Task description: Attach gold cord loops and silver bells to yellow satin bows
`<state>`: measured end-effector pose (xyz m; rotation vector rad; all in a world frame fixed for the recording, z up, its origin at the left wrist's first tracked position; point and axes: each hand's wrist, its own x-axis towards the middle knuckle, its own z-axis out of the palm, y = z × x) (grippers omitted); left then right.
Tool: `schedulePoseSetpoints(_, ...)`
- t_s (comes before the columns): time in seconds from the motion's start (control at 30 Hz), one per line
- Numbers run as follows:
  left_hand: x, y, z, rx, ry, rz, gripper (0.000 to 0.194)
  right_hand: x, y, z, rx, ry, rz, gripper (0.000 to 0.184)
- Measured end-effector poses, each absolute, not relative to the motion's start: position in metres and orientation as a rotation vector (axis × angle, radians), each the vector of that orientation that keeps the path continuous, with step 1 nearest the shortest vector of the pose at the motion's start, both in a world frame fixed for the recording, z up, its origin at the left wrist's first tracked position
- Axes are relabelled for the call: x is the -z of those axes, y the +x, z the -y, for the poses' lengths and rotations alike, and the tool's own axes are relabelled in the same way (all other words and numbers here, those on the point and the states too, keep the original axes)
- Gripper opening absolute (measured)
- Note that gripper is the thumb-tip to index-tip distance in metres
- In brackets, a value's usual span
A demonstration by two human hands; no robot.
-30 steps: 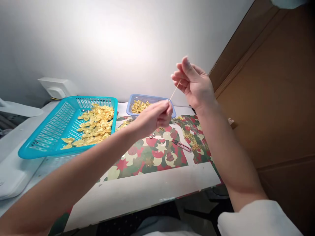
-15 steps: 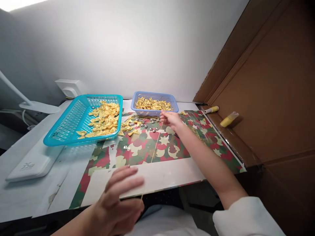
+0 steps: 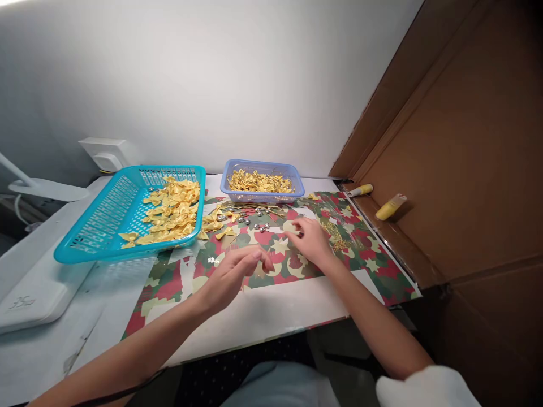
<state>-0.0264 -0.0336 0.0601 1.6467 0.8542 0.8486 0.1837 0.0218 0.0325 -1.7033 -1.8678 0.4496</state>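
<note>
My left hand (image 3: pixel 240 271) hovers over the front of the patterned sheet (image 3: pixel 297 263), its fingers curled downward and together. What it holds, if anything, is hidden behind the palm. To its right, my right hand (image 3: pixel 309 240) has thumb and forefinger apart, with nothing visible between them. Just beyond the hands lie small silver bells (image 3: pixel 262 227) and thin gold cords (image 3: pixel 271 210). A few loose yellow ribbon bows (image 3: pixel 225 233) rest left of the bells. Short gold pieces (image 3: pixel 339 240) are scattered right of my right hand.
A turquoise basket (image 3: pixel 91 249) with many yellow bows stands at the left. Behind the bells is a blue-purple basket (image 3: pixel 263 196) holding bows with cords. A digital scale (image 3: pixel 38 299) lies under the turquoise basket's side. Cardboard (image 3: pixel 445 158) walls the right, near two yellow-white rolls (image 3: pixel 390 207) (image 3: pixel 360 190).
My right hand has come down and nearer, its pinch on a stretched gold cord now opened. My left hand has moved forward and right, and its spread fingers have curled in.
</note>
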Motion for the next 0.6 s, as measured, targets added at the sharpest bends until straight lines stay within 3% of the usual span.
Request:
schedulePoseSetpoints(0.2, -0.027, -0.003, 0.002, -0.655, 1.371, -0.845, 0.052, -0.002, 0.251, 0.006, -0.053, -1.976, 1.965, 0.019)
schedulePoseSetpoints(0.33, -0.032, 0.011, -0.001, -0.619, 1.481, -0.863, 0.053, 0.001, 0.247, 0.004, -0.1, -1.933, 1.92, 0.013)
schedulePoseSetpoints(0.43, -0.04, 0.022, -0.002, -0.589, 1.592, -0.818, 0.049, -0.007, 0.25, 0.01, -0.396, -1.8, 1.709, 0.016)
schedulePoseSetpoints(0.6, -0.045, 0.043, -0.01, -0.535, 1.683, -0.682, 0.043, -0.023, 0.266, 0.043, -1.364, -1.493, 1.374, 0.033)
